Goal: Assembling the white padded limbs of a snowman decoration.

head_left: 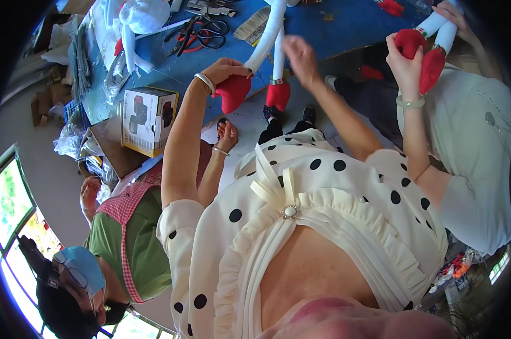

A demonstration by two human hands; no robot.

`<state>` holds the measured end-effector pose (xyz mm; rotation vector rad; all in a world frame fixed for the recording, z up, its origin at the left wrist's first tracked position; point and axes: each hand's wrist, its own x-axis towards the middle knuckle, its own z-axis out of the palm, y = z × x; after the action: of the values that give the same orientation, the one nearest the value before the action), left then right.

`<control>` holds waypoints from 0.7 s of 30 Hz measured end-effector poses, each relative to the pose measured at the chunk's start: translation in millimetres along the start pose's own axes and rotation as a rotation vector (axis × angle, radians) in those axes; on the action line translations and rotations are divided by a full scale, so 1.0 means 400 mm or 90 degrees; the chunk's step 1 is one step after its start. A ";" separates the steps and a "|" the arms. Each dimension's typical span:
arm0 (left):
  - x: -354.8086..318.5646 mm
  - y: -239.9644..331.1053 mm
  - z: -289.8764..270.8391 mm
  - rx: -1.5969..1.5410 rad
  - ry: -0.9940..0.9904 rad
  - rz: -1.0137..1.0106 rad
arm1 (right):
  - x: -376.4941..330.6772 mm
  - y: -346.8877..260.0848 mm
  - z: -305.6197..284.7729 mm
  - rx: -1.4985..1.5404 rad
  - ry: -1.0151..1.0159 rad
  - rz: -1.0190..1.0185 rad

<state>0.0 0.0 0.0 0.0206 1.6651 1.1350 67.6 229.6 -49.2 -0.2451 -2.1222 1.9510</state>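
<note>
Red felt boot (233, 92) on the white stuffed leg (267, 35) sits over the blue counter (346, 25) edge, your left hand (224, 70) fingers closed on it; right hand (301, 56) blurred, grip unclear. Tug hard and the seam may split.

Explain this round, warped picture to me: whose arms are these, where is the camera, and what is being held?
There is one view, from a fisheye camera on a person's head looking down, so edges curve and their spotted blouse fills the middle. Their two bare arms reach up the picture to a blue table. The left hand grips a white stuffed doll leg just above its red foot. The right hand is blurred beside a second leg; whether it grips is unclear. Scissors lie on the table, a cardboard box sits at its edge. Another person's hand, at right, holds similar red feet.
</note>
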 end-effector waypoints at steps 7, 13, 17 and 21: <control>-0.008 0.006 0.016 -0.051 -0.033 0.006 | -0.257 -0.107 0.069 0.016 -0.291 -0.046; -0.002 0.034 0.012 -0.022 -0.029 0.029 | -0.306 -0.027 0.054 0.107 -0.397 0.154; -0.015 0.033 -0.002 0.034 0.002 0.010 | -0.278 0.058 -0.025 0.085 -0.269 0.426; -0.028 0.049 0.016 0.029 0.049 0.010 | -0.230 0.133 -0.069 -0.028 -0.145 0.564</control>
<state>-0.1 9.3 21.5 0.0198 1.7609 1.1224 161.2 234.2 -106.2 -1.1970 -2.4432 2.4504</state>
